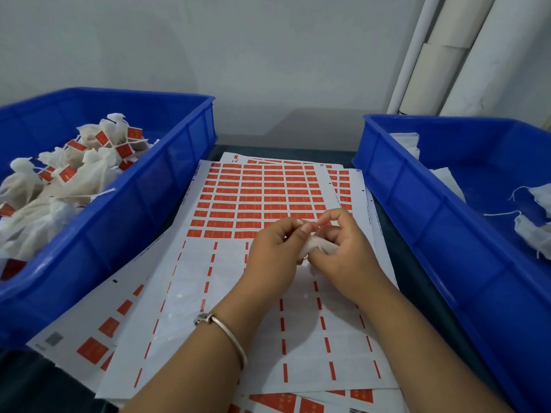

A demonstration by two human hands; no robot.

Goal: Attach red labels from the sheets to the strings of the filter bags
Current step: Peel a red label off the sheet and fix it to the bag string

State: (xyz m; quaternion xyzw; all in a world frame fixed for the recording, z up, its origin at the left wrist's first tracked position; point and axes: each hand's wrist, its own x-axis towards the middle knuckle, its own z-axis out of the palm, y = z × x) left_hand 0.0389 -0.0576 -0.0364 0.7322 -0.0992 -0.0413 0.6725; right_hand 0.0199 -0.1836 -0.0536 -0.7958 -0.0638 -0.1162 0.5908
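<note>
Nearest me, her left hand (pixel 274 251) and right hand (pixel 343 251) pinched one filter bag (pixel 320 247) above the half-stripped label sheet (pixel 253 192); labelled bags (pixel 74 168) filled the left crate (pixel 167 162), few unlabelled bags (pixel 533 216) remained

- One head-worn camera is looking forward and down from the person's own eye level, close over the surface (pixel 423 293).
- It is facing a pale wall (pixel 238 55) beyond.
- Its wide angle is taking in both hands at centre and a blue bin (pixel 167 174) at each side.
</note>
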